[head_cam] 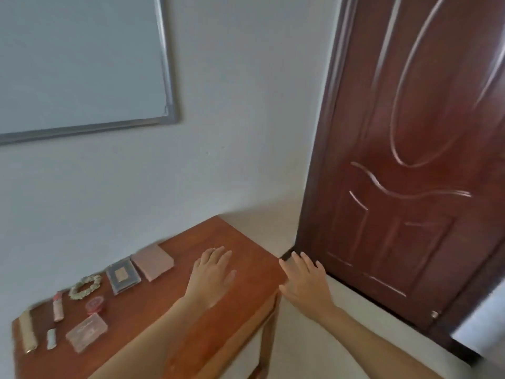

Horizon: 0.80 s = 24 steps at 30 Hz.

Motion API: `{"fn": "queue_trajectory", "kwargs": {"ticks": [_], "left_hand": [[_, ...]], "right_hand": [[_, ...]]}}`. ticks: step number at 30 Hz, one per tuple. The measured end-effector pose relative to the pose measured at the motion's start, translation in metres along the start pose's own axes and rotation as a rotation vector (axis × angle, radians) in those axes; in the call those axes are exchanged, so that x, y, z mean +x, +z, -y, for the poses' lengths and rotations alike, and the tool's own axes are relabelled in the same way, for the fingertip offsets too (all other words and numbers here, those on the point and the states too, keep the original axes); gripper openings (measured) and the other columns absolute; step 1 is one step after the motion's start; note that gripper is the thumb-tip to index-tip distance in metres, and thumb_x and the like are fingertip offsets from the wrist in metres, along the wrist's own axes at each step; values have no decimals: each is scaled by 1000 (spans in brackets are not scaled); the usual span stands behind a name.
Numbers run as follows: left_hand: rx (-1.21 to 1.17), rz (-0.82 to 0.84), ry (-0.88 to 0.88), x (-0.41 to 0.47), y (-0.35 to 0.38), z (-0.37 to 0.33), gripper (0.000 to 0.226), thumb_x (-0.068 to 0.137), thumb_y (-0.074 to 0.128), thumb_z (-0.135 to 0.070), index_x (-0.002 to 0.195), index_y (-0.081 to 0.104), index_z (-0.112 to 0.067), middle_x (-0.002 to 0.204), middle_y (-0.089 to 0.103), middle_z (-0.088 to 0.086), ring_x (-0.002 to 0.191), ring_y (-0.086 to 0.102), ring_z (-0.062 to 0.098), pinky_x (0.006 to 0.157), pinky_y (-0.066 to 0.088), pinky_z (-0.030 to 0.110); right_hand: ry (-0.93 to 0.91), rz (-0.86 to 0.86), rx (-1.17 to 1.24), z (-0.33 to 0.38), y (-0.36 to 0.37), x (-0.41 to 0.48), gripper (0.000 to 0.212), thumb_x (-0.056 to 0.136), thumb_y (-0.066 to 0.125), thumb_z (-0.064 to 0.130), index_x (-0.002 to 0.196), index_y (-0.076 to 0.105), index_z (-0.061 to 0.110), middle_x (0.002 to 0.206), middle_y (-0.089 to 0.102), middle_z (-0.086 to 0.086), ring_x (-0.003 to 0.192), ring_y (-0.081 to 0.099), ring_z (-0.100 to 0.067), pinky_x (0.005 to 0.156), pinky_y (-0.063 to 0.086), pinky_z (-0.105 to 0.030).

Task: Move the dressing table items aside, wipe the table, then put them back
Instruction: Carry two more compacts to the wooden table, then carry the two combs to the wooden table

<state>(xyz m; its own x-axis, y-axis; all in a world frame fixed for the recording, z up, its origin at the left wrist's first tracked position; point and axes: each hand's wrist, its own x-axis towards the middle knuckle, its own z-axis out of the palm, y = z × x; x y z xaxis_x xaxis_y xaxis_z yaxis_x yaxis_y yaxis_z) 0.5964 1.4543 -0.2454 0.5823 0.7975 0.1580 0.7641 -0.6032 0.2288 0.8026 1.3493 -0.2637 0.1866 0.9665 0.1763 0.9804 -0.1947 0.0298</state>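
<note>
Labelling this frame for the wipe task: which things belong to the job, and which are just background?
Job: wooden table; pink box; clear case; beaded ring; red round tin; pink tube; flat clear box; small white tube; beige roll; left hand and right hand, both open. No cloth in view.

Background: framed board; door; wall.

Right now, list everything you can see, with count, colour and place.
table: one, brown, against wall
flat box: one, pink, table back
clear case: one, tan insert, beside box
scrunchie: one, cream, beside case
round tin: one, red, near scrunchie
tube: one, pink, beside tin
flat case: one, pinkish, front left
small tube: one, white, beside it
roll: one, beige, far left
whiteboard: one, white, upper left
door: one, maroon, right
left hand: one, open, over table
right hand: one, open, beyond table
</note>
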Motion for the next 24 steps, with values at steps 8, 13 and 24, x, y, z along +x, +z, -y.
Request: {"fn": "queue_trajectory", "kwargs": {"ticks": [8, 13, 24], "left_hand": [[-139, 58, 358, 31, 71, -258, 100, 57, -7, -58, 145, 24, -22, 152, 21, -5, 142, 12, 16, 113, 15, 34], [-210, 157, 614, 26, 105, -389, 83, 69, 14, -54, 130, 53, -13, 137, 49, 7, 131, 41, 26, 104, 34, 45], [-266, 131, 909, 67, 150, -548, 55, 76, 36, -44, 105, 69, -12, 108, 69, 4, 99, 66, 26, 74, 54, 41]], "right_hand": [[320, 20, -111, -202, -35, -157, 48, 79, 29, 54, 119, 42, 30, 113, 67, -2, 109, 61, -24, 79, 53, -45], [586, -37, -132, -279, -49, -259, 41, 88, 25, 50, 117, 44, 28, 117, 62, -3, 102, 65, -27, 77, 54, -44], [924, -87, -340, -395, -42, -349, 47, 95, 7, 48, 116, 45, 28, 113, 68, -2, 112, 41, -26, 76, 54, -48]]}}
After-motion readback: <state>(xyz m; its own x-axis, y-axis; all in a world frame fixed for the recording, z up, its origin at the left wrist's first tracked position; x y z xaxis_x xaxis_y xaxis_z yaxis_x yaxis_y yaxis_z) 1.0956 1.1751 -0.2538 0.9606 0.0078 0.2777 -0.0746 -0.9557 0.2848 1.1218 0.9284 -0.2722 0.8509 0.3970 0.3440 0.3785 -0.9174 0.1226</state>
